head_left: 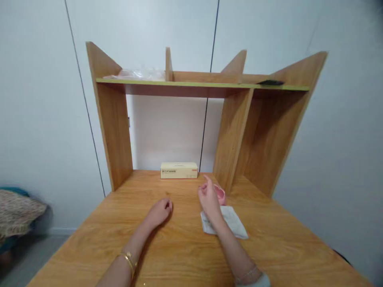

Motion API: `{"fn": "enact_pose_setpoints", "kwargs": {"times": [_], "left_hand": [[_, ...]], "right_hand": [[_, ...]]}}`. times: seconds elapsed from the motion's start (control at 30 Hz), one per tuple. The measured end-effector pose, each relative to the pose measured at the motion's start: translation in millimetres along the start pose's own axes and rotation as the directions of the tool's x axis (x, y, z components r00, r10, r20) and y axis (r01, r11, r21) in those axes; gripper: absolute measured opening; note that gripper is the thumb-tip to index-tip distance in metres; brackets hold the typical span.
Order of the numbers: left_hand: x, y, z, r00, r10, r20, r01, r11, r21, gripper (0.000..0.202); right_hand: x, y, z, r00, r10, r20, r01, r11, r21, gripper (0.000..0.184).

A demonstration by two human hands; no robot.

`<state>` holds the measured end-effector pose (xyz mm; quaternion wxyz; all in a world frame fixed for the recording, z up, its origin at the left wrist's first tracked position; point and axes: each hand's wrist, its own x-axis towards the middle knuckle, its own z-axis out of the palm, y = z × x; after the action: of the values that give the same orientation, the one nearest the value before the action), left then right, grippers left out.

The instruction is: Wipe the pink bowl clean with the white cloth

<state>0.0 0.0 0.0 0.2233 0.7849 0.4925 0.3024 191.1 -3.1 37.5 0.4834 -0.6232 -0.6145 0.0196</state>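
Left hand curls loosely, apparently empty; right hand hovers by pink container and cloth, grip unclear; box sits back, likely for clearance.

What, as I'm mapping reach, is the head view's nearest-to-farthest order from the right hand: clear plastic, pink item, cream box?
1. Pink item: beside the right hand, on its right.
2. Cream box: farther back, leftward.
3. Clear plastic: upper shelf, left end.
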Motion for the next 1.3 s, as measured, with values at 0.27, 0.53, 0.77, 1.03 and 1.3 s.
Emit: {"fn": "enact_pose_setpoints", "kwargs": {"times": [0.27,0.53,0.77,1.03,1.3], "left_hand": [[-14,73,16.1,0.883,0.448,0.142,-0.449,0.893,-0.025,0.033],[-21,109,60.4,0.786,0.513,0.345,-0.61,0.734,0.299,0.037],[-40,59,-24.2,0.925,0.321,0.204,-0.378,0.832,0.407,0.041],[-80,-10,-80.5,0.998,-0.025,0.065,-0.009,0.879,0.476,0.047],[-89,11,-78.8,0.998,-0.041,0.041,0.015,0.86,0.51,0.051]], "right_hand": [[30,59,-68,0.889,0.408,0.21,-0.233,0.795,-0.561,0.049],[46,72,-54,0.81,0.43,0.4,-0.187,0.835,-0.518,0.027],[43,32,-32,0.827,0.33,0.455,-0.156,0.913,-0.378,0.025],[26,-47,45,0.798,0.165,0.58,-0.102,0.985,-0.14,0.03],[25,-89,90,0.795,0.148,0.589,-0.085,0.987,-0.134,0.024]]}}
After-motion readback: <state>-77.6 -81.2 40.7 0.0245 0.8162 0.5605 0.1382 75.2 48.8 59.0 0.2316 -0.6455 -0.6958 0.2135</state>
